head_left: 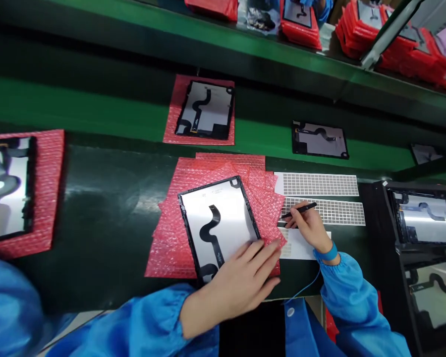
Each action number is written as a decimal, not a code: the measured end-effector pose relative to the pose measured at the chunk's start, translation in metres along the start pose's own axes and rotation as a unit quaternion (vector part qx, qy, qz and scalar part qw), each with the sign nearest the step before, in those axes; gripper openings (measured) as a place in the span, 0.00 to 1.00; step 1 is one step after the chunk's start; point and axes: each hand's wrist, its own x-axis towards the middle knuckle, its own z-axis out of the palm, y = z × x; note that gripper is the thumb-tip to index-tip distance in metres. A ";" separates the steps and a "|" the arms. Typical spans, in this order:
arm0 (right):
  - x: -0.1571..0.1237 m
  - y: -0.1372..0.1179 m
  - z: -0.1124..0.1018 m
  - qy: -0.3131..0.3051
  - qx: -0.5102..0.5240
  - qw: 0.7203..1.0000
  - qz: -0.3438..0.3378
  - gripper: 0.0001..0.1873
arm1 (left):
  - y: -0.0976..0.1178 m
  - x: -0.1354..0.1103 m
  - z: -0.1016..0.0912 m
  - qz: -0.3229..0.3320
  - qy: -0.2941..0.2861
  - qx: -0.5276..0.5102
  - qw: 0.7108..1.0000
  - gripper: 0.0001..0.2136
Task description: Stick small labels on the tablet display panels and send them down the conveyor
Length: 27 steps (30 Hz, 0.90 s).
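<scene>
A display panel [219, 223] with a black flex cable lies back-up on a stack of red bubble-wrap sheets [178, 198] in front of me. My left hand [241, 277] rests flat on the panel's near right corner, fingers spread. To the right, my right hand [310, 228] pinches black tweezers [299, 210], whose tip touches the edge of the sticker sheets [323, 210]. That wrist wears a blue strap with a cord.
More panels lie on the green conveyor: one on red wrap [204, 111], one bare [319, 140], another on red wrap at far left [11, 188]. Black trays with panels [423, 218] stand at right. Stacks of red-wrapped panels [394, 34] line the far side.
</scene>
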 end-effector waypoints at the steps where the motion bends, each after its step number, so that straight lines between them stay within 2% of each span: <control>1: 0.000 -0.001 0.000 -0.002 -0.006 1.000 -0.001 0.22 | -0.004 0.012 0.005 0.005 -0.009 0.061 0.998 0.27; 4: 0.000 -0.002 -0.001 -0.006 -0.007 1.000 0.000 0.20 | -0.010 0.035 0.020 -0.015 -0.057 0.174 0.983 0.35; 9: 0.001 -0.002 -0.002 -0.018 -0.001 1.000 0.013 0.20 | -0.013 0.030 0.032 -0.009 -0.085 0.252 0.964 0.29; 14: 0.003 -0.002 -0.003 -0.028 0.009 0.999 0.031 0.20 | -0.018 0.022 0.033 0.000 -0.078 0.243 0.967 0.27; 27: 0.004 -0.007 -0.006 -0.034 0.027 0.998 0.041 0.20 | -0.016 0.037 0.015 0.003 -0.101 0.213 0.972 0.32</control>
